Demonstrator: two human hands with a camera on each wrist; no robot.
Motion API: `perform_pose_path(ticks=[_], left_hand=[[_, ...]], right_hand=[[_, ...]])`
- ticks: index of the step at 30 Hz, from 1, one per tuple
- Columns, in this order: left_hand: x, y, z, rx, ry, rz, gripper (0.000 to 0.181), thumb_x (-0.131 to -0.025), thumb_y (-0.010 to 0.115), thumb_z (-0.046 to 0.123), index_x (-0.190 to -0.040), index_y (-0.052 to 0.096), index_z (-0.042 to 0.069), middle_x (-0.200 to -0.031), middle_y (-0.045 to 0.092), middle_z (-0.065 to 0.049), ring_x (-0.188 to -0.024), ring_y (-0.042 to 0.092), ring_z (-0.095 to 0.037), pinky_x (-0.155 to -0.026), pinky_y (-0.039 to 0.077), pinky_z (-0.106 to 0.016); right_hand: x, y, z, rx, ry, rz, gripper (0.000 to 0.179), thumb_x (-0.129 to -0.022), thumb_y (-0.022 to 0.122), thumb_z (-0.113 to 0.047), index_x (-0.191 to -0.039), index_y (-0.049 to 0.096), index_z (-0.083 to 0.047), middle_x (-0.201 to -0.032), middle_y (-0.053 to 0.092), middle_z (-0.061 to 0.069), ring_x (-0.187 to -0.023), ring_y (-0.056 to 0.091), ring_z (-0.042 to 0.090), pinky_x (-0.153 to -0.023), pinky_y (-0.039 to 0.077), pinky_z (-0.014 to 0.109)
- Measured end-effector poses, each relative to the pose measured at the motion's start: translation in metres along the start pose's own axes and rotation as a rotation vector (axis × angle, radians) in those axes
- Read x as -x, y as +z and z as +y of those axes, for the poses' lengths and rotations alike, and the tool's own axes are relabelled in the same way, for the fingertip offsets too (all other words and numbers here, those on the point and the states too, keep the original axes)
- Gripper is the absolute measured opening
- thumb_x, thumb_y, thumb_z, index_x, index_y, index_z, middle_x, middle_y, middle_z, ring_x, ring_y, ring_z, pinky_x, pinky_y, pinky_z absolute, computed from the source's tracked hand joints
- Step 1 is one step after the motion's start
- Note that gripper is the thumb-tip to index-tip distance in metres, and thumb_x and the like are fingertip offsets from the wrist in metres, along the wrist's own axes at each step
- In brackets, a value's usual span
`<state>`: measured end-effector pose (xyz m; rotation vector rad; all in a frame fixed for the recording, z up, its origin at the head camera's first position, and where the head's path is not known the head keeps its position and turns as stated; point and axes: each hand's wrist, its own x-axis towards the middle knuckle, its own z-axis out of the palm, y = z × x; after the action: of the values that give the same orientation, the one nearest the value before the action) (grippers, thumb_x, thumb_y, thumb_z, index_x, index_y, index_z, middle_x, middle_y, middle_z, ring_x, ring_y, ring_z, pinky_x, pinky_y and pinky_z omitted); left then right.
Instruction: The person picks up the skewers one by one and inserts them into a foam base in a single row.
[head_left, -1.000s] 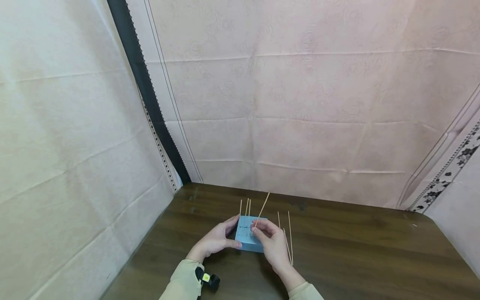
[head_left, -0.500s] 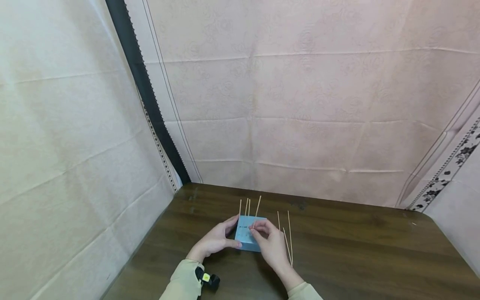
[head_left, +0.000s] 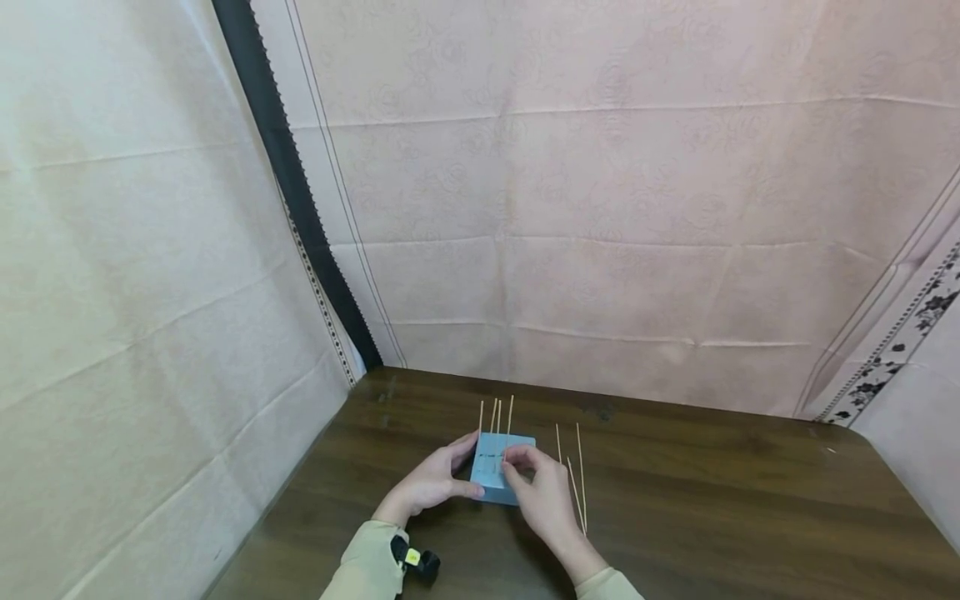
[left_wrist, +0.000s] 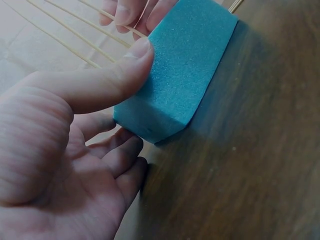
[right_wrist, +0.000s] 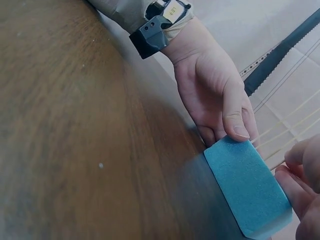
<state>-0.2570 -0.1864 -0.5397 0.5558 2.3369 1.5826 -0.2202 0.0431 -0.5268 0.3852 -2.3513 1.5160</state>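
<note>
My left hand [head_left: 431, 479] holds a light blue foam block [head_left: 491, 472] by its left end, thumb on the near side and fingers round the far side. Several thin wooden sticks [head_left: 482, 415] stand up from the block's top along its left and back part. Between thumb and forefinger, my right hand [head_left: 543, 490] pinches another thin wooden stick [head_left: 511, 414], nearly upright over the block's top. The fingertips hide its lower end, so I cannot tell how deep it sits. In the right wrist view the block [right_wrist: 247, 185] rests on the table.
Loose wooden sticks [head_left: 582, 471] lie on the dark wooden table [head_left: 712, 500] just right of my right hand. A pale cloth [head_left: 615, 208] hangs behind the table, and another cloth [head_left: 150, 333] hangs along its left side.
The stick in my right hand has swung from a rightward lean to nearly upright, and its top has shifted left and lower. My left hand and the block have stayed put.
</note>
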Motion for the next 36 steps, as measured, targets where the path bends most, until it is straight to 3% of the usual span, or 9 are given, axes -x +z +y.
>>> perform_pose_path(ticks=[12,36], left_hand=[[0.0007,0.0016,-0.0014,0.002,-0.001,-0.001,0.101,-0.091,0.088,0.022,-0.17,0.026,0.005,-0.176,0.024,-0.012,-0.16,0.026,-0.033,-0.128,0.024,-0.053],[0.0001,-0.0005,-0.0012,-0.002,0.0,-0.011,0.102,-0.092,0.087,0.024,-0.17,0.024,0.005,-0.176,0.024,-0.011,-0.16,0.026,-0.032,-0.127,0.025,-0.052]], right_hand=[[0.0037,0.0034,0.0004,0.054,-0.026,-0.018,0.011,-0.094,0.08,-0.002,-0.103,0.079,-0.01,-0.101,0.08,-0.001,-0.099,0.077,0.017,-0.083,0.062,0.024],[-0.0019,0.0024,-0.0006,0.096,-0.027,-0.045,0.007,-0.094,0.08,-0.005,-0.1,0.08,-0.01,-0.095,0.08,0.0,-0.088,0.074,0.012,-0.073,0.062,0.026]])
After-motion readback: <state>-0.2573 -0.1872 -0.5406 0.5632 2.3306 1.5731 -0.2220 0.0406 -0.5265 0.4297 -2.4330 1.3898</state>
